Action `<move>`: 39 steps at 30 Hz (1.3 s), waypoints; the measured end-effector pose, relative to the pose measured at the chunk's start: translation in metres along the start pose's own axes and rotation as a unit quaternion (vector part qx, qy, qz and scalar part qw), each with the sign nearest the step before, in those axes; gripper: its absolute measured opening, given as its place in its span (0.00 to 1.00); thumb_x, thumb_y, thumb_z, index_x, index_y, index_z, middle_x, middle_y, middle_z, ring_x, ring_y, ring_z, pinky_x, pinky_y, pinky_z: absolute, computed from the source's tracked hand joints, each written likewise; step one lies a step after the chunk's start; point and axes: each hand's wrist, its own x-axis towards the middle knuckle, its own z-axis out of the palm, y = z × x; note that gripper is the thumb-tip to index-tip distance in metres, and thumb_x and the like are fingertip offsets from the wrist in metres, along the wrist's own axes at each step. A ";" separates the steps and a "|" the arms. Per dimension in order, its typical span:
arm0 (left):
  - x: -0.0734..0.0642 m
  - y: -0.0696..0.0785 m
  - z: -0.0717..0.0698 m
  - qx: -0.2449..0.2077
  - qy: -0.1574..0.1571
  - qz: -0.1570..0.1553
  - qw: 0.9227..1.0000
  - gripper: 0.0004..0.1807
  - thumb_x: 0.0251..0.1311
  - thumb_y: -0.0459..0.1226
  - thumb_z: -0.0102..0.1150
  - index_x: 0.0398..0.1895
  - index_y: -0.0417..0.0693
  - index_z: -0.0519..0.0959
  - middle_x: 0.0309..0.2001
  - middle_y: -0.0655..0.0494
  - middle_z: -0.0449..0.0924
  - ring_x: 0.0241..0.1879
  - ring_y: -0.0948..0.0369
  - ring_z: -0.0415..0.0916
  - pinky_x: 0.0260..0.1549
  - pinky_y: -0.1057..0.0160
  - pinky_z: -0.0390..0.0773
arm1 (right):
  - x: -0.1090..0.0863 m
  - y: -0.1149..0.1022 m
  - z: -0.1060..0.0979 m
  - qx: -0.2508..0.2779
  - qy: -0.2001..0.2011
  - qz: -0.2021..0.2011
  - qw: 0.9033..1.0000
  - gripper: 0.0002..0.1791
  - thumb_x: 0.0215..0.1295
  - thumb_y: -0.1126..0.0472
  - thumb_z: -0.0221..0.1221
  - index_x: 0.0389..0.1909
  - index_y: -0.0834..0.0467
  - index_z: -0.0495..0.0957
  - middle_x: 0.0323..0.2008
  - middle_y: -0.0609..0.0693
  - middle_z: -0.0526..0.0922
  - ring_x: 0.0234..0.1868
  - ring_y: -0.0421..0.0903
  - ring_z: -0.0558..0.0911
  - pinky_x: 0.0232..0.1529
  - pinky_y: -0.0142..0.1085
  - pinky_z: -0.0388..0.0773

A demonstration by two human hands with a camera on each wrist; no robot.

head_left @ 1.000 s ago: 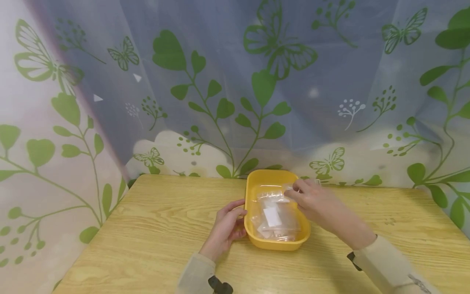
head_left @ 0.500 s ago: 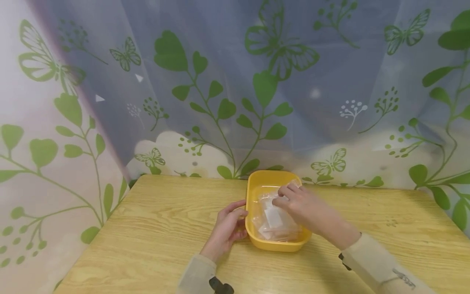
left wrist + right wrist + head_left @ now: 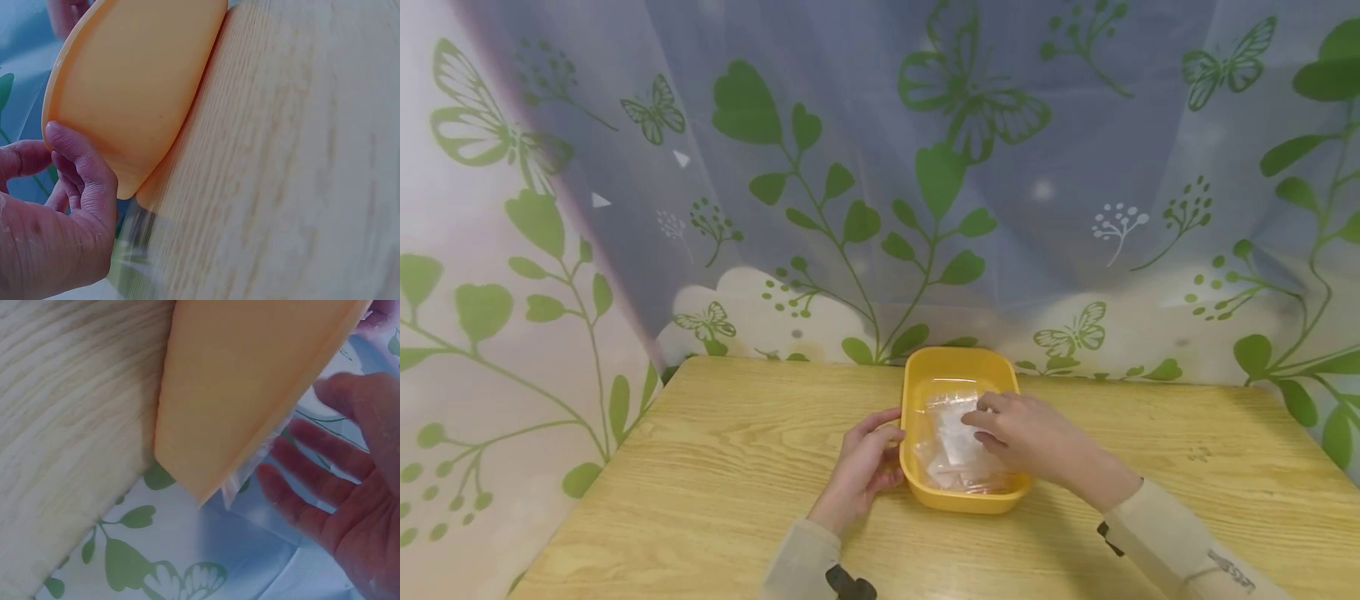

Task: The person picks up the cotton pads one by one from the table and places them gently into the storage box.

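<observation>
A yellow plastic tub (image 3: 958, 502) stands on the table, holding several clear plastic bags (image 3: 955, 437) with white contents too blurred to tell. My left hand (image 3: 867, 458) grips the tub's left side; in the left wrist view the left hand (image 3: 69, 200) pinches the rim between thumb and finger. Over the right part of the tub is my right hand (image 3: 1026, 433), fingers pointing in above the bags. The right wrist view shows the right hand (image 3: 344, 475) with fingers spread apart, and a clear plastic bag edge (image 3: 247, 472) poking above the rim beside the fingertips.
The wooden table (image 3: 737, 467) extends on both sides of the tub. Behind its back edge hangs a blue and white curtain (image 3: 850, 167) with green leaves and butterflies. The tub stands close to that edge.
My right hand has moved from the tub's far right rim inward over the bags, then slightly back toward the right side, its fingers lower and nearer. The left hand stays at the rim.
</observation>
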 end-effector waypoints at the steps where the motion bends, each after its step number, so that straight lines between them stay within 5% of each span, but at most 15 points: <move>1: 0.000 0.000 0.000 0.000 0.000 0.000 1.000 0.28 0.61 0.36 0.57 0.67 0.47 0.74 0.50 0.46 0.79 0.33 0.61 0.77 0.22 0.71 0.75 | -0.001 0.001 0.001 0.012 0.000 0.008 1.000 0.12 0.62 0.63 0.68 0.47 0.55 0.87 0.39 0.50 0.85 0.35 0.45 0.83 0.35 0.37 0.83; 10: 0.000 0.000 -0.001 0.001 -0.003 0.002 1.000 0.28 0.62 0.36 0.57 0.68 0.47 0.74 0.48 0.47 0.79 0.33 0.61 0.78 0.22 0.71 0.75 | 0.001 0.002 0.008 0.029 -0.005 -0.007 1.000 0.03 0.61 0.60 0.70 0.35 0.51 0.86 0.31 0.44 0.83 0.29 0.39 0.80 0.30 0.33 0.80; 22: -0.001 0.000 -0.001 0.001 -0.004 0.001 1.000 0.29 0.62 0.36 0.57 0.68 0.46 0.73 0.49 0.48 0.79 0.34 0.61 0.77 0.22 0.71 0.75 | 0.011 -0.003 0.017 0.096 -0.085 0.040 0.991 0.17 0.62 0.56 0.69 0.50 0.57 0.85 0.46 0.55 0.85 0.39 0.50 0.86 0.39 0.42 0.86; 33: 0.002 0.000 0.000 -0.004 -0.003 0.001 1.000 0.29 0.61 0.35 0.58 0.68 0.46 0.74 0.47 0.48 0.79 0.33 0.62 0.78 0.22 0.72 0.76 | -0.014 0.003 -0.002 0.071 0.033 0.020 0.997 0.16 0.62 0.58 0.68 0.50 0.55 0.85 0.52 0.59 0.85 0.49 0.56 0.86 0.47 0.49 0.86; 39: -0.003 0.002 -0.002 0.017 -0.008 0.014 1.000 0.28 0.63 0.36 0.58 0.68 0.45 0.73 0.51 0.44 0.80 0.37 0.60 0.80 0.25 0.71 0.78 | -0.041 0.011 -0.017 0.066 0.069 0.054 0.994 0.18 0.60 0.58 0.70 0.52 0.54 0.85 0.53 0.59 0.85 0.49 0.56 0.87 0.46 0.50 0.86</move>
